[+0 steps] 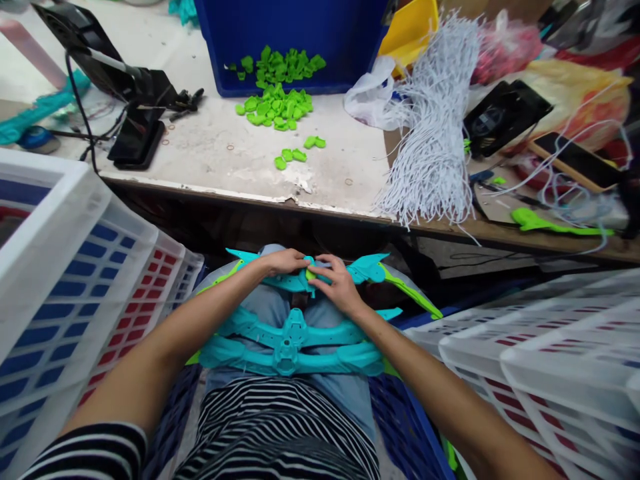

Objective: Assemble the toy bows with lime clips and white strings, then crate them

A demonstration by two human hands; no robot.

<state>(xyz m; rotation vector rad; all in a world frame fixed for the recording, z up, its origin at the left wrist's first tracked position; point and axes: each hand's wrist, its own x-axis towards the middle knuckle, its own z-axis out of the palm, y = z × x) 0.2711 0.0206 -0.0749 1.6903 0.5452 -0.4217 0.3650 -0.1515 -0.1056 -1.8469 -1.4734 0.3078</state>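
White worktable [200, 157] across the far side, its front edge chipped. White plastic basket [63, 183] at the person's left, stacked white baskets [480, 340] at the right. On the table: blue bin [295, 30], tipped open toward the person; bundle of white cords [435, 133] right of it, ends hanging over the edge. Turquoise curved parts [287, 337] lie across the lap, the farthest turquoise part [367, 268] over the knees, under both hands. Left hand [283, 262]: fingers closed on its middle. Right hand [340, 283]: fingers close together, tips at the same spot; cannot tell whether pinching or pressing. Loose green pieces [280, 107] heaped at the bin's mouth; one small green piece [311, 274] at the right fingertips.
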